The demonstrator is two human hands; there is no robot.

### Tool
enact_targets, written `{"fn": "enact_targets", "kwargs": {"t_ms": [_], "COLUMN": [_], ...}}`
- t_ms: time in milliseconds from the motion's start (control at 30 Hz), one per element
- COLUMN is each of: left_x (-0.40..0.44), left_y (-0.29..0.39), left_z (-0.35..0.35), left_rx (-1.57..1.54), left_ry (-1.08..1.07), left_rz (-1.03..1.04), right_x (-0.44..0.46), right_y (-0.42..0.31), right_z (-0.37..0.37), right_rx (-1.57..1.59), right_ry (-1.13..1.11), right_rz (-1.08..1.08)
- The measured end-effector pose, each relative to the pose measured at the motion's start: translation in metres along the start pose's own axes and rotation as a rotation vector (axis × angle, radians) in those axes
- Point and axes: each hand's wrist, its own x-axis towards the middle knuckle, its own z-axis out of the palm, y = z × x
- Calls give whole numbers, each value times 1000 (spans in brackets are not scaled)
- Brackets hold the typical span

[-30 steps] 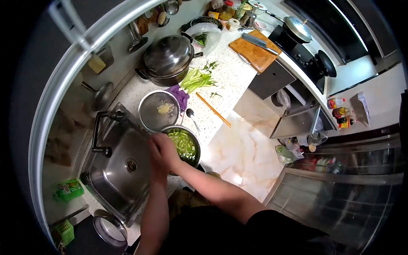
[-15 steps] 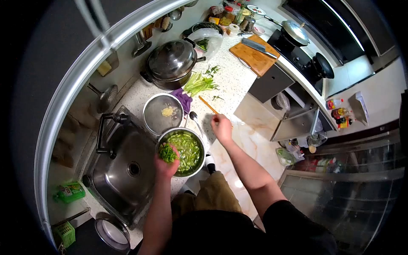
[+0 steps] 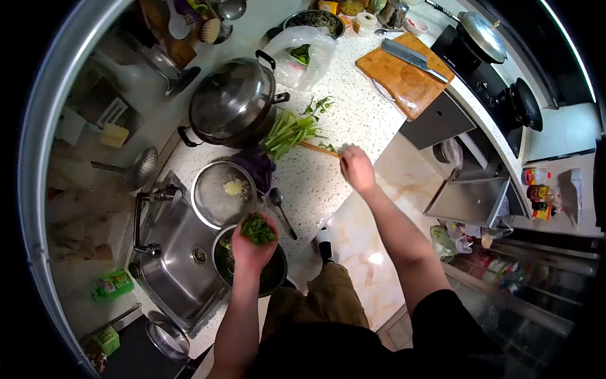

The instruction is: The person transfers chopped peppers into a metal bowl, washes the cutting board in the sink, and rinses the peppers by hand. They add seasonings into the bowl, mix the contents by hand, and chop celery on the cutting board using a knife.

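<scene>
Head view: nearest, the left hand (image 3: 250,254) is palm up and cupped about a heap of chopped greens (image 3: 257,228), holding it above the steel pot (image 3: 275,273). The hand and greens hide much of the pot's inside. The sink (image 3: 180,268) lies just left of the pot. Beyond the pot sits a round metal bowl (image 3: 209,205) with a pale minced heap (image 3: 235,187) in it, and a spoon (image 3: 285,215) lies to its right on the speckled counter (image 3: 322,183). Farther out, at the counter's edge, the right hand (image 3: 358,169) has its fingers curled round the near end of the wooden chopsticks (image 3: 319,148). The far end of these meets a bunch of green stalks (image 3: 287,136), beside a large lidded pot (image 3: 232,98). Past them are a clear plastic bag (image 3: 297,60) and, to its right, a cutting board (image 3: 401,82) bearing a knife (image 3: 410,57).
</scene>
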Motion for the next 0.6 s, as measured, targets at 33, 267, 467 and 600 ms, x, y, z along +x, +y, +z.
{"fn": "enact_targets", "kwargs": {"t_ms": [33,267,467,600], "left_x": [15,137,177,181], "left_y": [-9,-69,-100,-108], "left_z": [5,23,12,-1], "left_rx": [3,389,1868,2270], "left_ry": [11,91,-239,-440], "left_rz": [-1,66,893,1274], "right_x": [8,-40,-74,-75], "right_y": [5,-47,-75,-71], "right_z": [-5,-13,18,21], "right_rx": [4,499,487,421], "right_ry": [-5,10,153,174], "right_rz": [9,424,462,426]}}
